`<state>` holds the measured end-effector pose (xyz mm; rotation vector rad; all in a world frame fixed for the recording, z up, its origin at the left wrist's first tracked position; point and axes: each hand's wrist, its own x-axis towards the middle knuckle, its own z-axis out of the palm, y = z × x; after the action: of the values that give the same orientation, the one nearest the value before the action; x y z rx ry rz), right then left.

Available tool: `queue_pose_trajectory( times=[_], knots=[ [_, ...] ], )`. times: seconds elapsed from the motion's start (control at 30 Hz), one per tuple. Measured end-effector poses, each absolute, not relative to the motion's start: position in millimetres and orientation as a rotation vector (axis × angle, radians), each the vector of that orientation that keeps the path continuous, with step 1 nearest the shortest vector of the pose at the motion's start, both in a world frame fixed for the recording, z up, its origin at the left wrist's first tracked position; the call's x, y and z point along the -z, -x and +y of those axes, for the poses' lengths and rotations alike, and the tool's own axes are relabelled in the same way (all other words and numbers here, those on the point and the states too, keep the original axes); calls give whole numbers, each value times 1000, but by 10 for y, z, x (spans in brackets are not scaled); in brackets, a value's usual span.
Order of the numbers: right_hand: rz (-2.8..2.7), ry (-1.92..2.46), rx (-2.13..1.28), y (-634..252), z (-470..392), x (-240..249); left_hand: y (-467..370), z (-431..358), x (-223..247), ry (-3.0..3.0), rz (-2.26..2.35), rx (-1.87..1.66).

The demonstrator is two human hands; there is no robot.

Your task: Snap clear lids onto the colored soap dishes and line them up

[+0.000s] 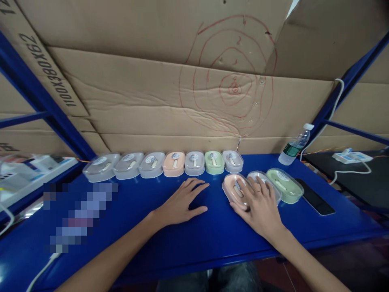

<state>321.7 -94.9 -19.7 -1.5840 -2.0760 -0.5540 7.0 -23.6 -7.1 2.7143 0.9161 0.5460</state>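
Lidded oval plastic boxes with clear tops, round stickers and pale clasp-like pieces stand on a blue table point(194, 247). My right hand point(263, 209) lies with spread fingers over a peach box point(227, 187) and a grey box point(253, 175), covering part of both. Its thumb touches the peach box's near side. Just right of these two is a green box point(290, 192). My left hand point(179, 202) hovers at or just above the tabletop, fingers stretched and apart, holding nothing. Beyond it runs a row of grey, peach point(174, 164) and green point(214, 163) boxes.
A dark phone point(317, 198) lies right of the green box. Behind it leans a water bottle point(296, 146). Cardboard with red rings point(234, 89) backs the table between blue posts. A pixelated object with a white cable point(42, 269) lies at left.
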Motion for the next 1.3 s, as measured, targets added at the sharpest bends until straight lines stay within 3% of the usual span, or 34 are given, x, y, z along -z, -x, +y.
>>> queue_pose_trajectory(
  times=[0.4,0.57,0.83,0.97,1.13,1.3],
  knots=[
    [-2008,1664,538,-3147,-874,186,-68,-227,61,-2699,908,-579],
    [-2025,1690,522,-3144,-839,-49,-49,-219,66,-2689,903,-599],
    [-2124,1997,-43,-3251,345,-707,-39,-201,53,-2674,931,-590],
    [-2150,2120,-239,-3179,777,-601,-26,-190,33,-2669,943,-584],
    [-2062,2171,-223,-3152,871,-397,-16,-191,23,-2686,937,-568],
    [-2005,2106,-168,-3291,827,-554,-14,-183,34,-2662,949,-614]
  ],
)
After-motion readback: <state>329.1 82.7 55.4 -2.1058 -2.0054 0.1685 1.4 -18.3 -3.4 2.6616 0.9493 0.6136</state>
